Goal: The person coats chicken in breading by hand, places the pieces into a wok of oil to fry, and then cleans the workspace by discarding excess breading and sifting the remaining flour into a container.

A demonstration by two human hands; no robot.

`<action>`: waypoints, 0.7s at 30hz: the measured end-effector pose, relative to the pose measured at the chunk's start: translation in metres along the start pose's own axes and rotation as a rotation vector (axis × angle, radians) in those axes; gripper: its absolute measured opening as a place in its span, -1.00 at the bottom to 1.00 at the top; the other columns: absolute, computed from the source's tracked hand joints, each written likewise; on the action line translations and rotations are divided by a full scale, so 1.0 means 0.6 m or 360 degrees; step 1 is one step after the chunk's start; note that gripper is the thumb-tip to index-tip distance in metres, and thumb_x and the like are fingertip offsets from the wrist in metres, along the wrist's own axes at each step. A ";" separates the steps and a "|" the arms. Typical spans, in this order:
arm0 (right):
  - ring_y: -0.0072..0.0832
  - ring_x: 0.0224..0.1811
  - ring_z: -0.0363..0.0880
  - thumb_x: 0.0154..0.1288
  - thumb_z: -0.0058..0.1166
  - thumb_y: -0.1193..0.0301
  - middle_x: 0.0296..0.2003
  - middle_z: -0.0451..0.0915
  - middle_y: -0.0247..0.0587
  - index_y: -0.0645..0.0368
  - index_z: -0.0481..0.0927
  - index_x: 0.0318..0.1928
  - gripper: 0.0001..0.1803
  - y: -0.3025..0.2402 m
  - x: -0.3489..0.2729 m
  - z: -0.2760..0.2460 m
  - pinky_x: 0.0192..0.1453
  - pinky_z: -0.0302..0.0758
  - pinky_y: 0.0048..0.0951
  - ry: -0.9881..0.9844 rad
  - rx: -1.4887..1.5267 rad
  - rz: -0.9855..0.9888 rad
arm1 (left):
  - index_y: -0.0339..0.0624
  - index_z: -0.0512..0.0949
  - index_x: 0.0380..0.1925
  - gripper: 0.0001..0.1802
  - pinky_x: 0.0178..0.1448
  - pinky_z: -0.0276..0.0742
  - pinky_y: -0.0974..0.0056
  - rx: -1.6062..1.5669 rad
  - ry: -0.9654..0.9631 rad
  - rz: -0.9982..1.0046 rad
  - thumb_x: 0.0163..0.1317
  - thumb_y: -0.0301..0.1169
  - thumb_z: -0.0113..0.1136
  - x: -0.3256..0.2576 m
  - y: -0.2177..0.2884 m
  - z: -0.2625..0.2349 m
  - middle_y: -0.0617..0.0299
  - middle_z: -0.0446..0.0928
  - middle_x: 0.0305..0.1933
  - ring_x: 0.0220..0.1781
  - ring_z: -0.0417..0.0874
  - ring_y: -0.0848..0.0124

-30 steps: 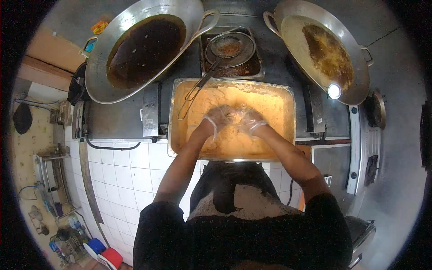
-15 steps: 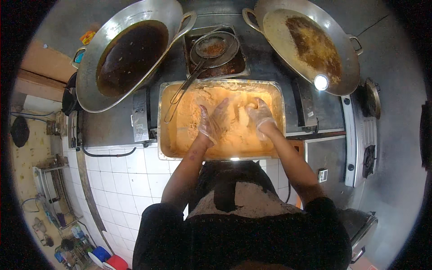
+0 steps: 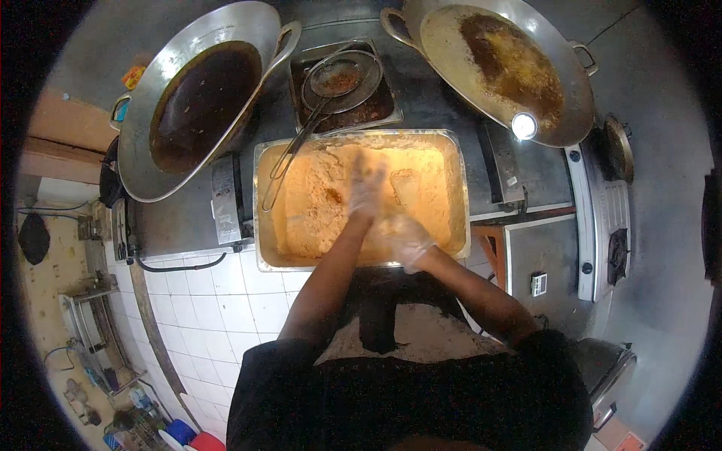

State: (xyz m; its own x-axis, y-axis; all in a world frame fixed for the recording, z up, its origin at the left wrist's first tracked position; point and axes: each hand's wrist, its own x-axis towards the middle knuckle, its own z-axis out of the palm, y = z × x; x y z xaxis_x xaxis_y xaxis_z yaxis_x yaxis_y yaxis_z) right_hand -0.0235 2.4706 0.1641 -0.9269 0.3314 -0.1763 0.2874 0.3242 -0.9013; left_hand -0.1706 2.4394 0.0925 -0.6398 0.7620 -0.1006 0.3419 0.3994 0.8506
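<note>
A rectangular metal tray [image 3: 260,239] holds a thick layer of orange-tan breading flour [image 3: 432,177], with darker crumbs left of the middle. My left hand [image 3: 367,194], in a clear plastic glove, reaches over the middle of the flour, its blurred fingers stretched toward the far side. Closer to me, my right hand [image 3: 408,240], gloved the same way, is low over the tray's near side. Motion smears its fingers, and whether it holds anything cannot be made out. A shallow hollow marks the flour beyond it.
Two big metal woks stand beyond the tray: the left wok [image 3: 134,161] holds dark oil, the right wok [image 3: 444,64] foaming oil. Between them, wire strainers [image 3: 361,89] lie on a smaller pan [image 3: 395,116], their handles reaching over the tray's far left corner.
My right hand has come nearer to me and left, from the flour's right side to the tray's near edge. My left hand has shifted slightly right and farther in. The view has turned slightly.
</note>
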 end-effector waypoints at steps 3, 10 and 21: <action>-0.25 -0.26 0.59 0.46 -0.19 0.10 -0.25 0.59 -0.12 0.11 0.51 0.03 -0.60 0.124 -0.050 -0.040 -0.14 0.56 -0.27 0.0332 0.0254 0.0214 | -0.13 0.09 0.40 -0.19 0.40 0.22 0.10 0.0358 -0.0356 -0.0260 0.29 0.11 -0.08 0.039 -0.002 0.071 -0.10 0.25 0.36 0.35 0.33 0.05; -0.16 -0.27 0.60 0.41 -0.36 -0.21 -0.11 0.54 0.04 -0.07 0.11 0.39 -0.28 0.041 -0.042 -0.081 -0.19 0.61 -0.09 0.0648 0.1788 0.1082 | -0.27 0.64 -0.23 -0.54 -0.01 0.54 0.13 0.0818 -0.0741 0.0333 0.19 -0.07 0.06 0.130 -0.114 0.153 0.00 0.65 -0.13 -0.06 0.64 0.07; -0.25 -0.13 0.63 0.32 0.14 0.19 -0.04 0.52 -0.06 0.14 0.37 0.16 -0.51 0.132 -0.025 -0.107 -0.22 0.68 -0.16 0.0384 0.1904 0.0814 | -0.20 0.55 0.04 -0.52 0.14 0.50 0.23 -0.0181 -0.1086 0.0048 0.10 -0.30 0.32 0.034 0.122 0.006 0.07 0.59 0.06 0.02 0.61 0.28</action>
State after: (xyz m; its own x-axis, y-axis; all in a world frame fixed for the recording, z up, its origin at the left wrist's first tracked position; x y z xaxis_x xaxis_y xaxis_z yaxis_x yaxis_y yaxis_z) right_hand 0.0287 2.5481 0.1211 -0.6766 0.3703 -0.6365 0.0854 -0.8190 -0.5673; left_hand -0.1560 2.4859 0.1509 -0.0424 0.9371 -0.3464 0.2543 0.3454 0.9033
